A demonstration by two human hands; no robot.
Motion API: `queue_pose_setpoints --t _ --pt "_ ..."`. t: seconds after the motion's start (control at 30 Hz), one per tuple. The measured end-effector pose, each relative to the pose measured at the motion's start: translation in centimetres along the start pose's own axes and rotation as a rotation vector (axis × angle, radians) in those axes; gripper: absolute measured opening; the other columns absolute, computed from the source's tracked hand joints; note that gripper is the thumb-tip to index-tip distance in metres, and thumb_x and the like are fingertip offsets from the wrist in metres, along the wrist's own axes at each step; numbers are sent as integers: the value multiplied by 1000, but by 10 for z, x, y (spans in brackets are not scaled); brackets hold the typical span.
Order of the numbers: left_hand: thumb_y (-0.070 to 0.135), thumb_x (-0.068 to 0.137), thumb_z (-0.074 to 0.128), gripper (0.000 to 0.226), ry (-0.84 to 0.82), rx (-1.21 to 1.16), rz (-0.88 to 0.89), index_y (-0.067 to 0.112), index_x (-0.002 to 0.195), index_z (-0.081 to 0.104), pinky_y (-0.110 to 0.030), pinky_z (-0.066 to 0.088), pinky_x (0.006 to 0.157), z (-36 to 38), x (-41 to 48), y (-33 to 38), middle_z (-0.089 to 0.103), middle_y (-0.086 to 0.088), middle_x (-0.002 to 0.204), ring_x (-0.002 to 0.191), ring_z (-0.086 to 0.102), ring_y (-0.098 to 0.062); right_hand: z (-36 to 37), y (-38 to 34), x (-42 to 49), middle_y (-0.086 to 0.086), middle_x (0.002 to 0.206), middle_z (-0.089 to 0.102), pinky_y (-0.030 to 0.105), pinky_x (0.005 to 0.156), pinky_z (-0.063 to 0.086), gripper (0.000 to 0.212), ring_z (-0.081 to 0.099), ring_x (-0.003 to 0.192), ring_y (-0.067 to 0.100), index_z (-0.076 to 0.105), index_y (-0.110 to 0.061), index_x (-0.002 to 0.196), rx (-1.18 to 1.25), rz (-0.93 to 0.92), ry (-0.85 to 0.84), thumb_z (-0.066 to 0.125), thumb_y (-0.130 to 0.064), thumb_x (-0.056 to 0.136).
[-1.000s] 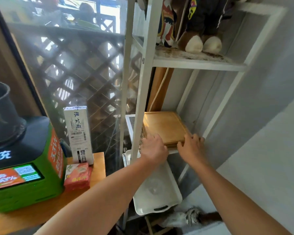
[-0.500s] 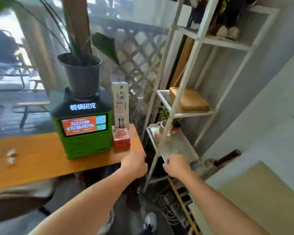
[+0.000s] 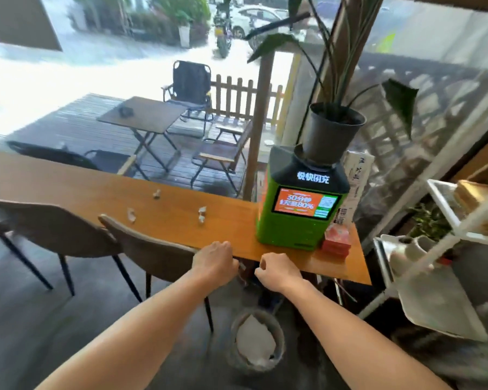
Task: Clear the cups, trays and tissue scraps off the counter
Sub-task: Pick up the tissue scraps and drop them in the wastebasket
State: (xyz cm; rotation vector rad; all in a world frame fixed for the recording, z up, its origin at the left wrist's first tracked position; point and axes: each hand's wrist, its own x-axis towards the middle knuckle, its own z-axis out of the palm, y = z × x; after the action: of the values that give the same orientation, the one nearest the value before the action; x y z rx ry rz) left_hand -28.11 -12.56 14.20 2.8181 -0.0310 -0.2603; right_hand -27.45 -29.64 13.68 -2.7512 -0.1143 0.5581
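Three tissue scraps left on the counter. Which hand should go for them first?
Left, probably. The left hand is nearer the tissue scraps, which lie up-left; the right hand sits toward the green machine.

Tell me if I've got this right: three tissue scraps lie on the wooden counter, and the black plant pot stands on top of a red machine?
Not quite. The head view shows the machine under the black plant pot is green, not red; only its screen shows orange. The rest holds: three tissue scraps lie on the wooden counter.
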Motion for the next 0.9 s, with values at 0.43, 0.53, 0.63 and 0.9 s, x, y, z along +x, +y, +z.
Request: queue_pose_setpoints --t 0.43,0.53,0.63,0.9 --pt "35 88 48 23 -69 2 -143 17 100 55 -39 48 80 -23 105 -137 60 -7 107 101 59 -29 32 -92 142 7 107 69 32 71 47 24 60 88 26 67 -22 96 75 -29 -78 51 -38 88" --pt "35 88 51 18 -110 2 -111 19 97 53 -37 47 73 -15 159 -167 60 -6 103 94 59 -27 44 -106 196 5 105 70 33 69 48 26 62 87 25 68 -21 97 117 12 -89 51 -38 89" --pt "33 90 52 15 -181 12 -113 20 98 52 -38 49 75 -4 212 -195 59 -3 102 94 59 -26 59 -117 248 5 104 69 33 68 49 23 62 88 25 66 -20 99 124 70 -115 50 -35 90" --pt "20 92 53 43 -357 -32 24 24 133 43 -44 51 92 34 319 -242 50 -8 135 118 54 -30 97 -149 327 2 117 61 38 80 52 22 62 104 26 56 -19 114 175 166 -127 55 -30 95"
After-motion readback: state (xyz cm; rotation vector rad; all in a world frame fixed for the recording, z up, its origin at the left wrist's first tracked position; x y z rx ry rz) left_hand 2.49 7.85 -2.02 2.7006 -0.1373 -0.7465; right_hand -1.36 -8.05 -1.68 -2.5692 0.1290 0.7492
